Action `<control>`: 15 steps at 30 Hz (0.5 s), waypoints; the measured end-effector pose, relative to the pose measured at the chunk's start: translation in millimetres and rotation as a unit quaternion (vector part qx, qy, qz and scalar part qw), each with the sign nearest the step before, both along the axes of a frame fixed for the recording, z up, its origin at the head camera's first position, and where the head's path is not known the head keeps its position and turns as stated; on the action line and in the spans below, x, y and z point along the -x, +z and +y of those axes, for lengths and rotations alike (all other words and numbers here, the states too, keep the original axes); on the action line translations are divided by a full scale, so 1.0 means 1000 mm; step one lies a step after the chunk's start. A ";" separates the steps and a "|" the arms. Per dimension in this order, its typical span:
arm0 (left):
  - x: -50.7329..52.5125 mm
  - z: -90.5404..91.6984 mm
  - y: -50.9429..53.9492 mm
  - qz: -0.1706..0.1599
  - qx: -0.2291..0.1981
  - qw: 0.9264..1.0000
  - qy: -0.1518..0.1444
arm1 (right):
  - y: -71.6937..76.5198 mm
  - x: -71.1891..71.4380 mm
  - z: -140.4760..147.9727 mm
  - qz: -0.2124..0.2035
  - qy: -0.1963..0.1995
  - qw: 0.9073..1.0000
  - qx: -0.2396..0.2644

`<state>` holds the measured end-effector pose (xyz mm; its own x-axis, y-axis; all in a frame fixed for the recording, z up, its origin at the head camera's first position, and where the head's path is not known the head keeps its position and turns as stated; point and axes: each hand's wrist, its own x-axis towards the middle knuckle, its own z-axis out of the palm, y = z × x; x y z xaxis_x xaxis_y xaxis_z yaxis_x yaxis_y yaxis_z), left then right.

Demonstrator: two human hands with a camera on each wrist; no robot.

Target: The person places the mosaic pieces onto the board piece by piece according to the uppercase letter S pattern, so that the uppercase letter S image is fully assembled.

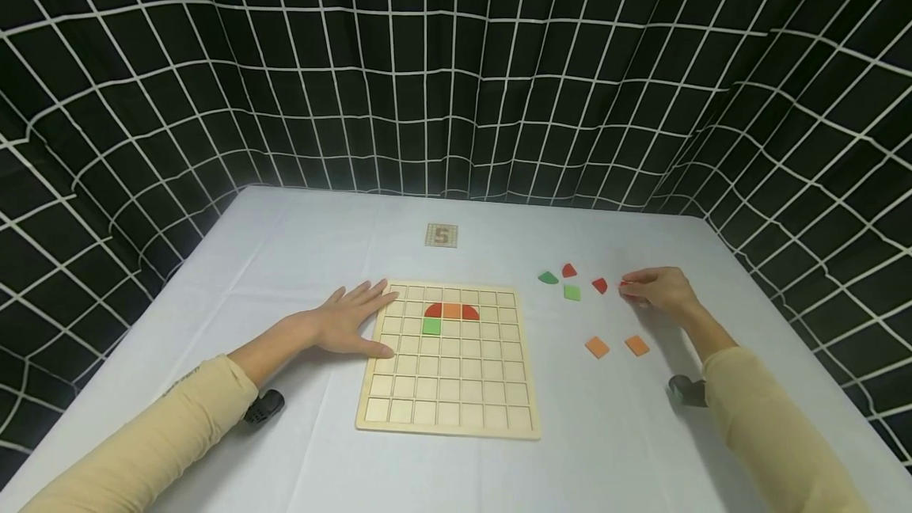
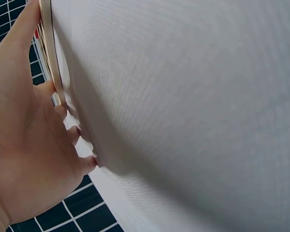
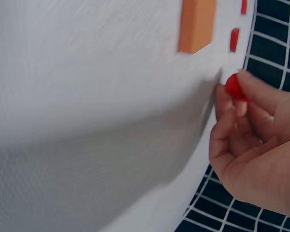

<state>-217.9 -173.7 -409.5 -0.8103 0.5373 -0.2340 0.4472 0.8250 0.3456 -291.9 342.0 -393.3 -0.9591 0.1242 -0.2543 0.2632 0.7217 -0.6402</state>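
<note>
My left hand (image 1: 351,321) lies with spread, straight fingers on the left edge of a square wooden grid board (image 1: 449,427). In the left wrist view, the thumb and fingers rest along the board's rim (image 2: 48,48). On the board sit two red quarter-round pieces (image 1: 470,313) with an orange square (image 1: 452,311) between them, and a light green square (image 1: 431,326) below the left red one. Over at the right, my right hand (image 1: 663,291) pinches a red piece (image 3: 234,87) between thumb and fingers, just above the cloth.
Loose on the white table (image 1: 306,450) lie two red pieces (image 1: 569,270), a dark green piece (image 1: 548,278), a light green square (image 1: 572,292) and two orange squares (image 1: 597,347). A small card marked 5 (image 1: 442,235) lies behind the board. Black gridded curtains (image 1: 456,85) surround the table.
</note>
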 end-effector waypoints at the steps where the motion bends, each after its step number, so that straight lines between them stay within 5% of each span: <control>1: 0.000 0.000 0.000 0.000 -0.001 1.000 0.000 | 0.002 -0.001 -0.001 0.001 0.001 1.000 -0.001; 15: 0.001 0.000 0.001 -0.002 0.000 1.000 0.001 | 0.014 -0.015 -0.028 0.008 0.079 0.997 0.011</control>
<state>-218.4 -173.4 -408.4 -0.8103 0.5354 -0.2380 0.4440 0.8262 0.3469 -277.3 313.9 -379.6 -0.9701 -0.0346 -0.2402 0.1368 0.7395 -0.6591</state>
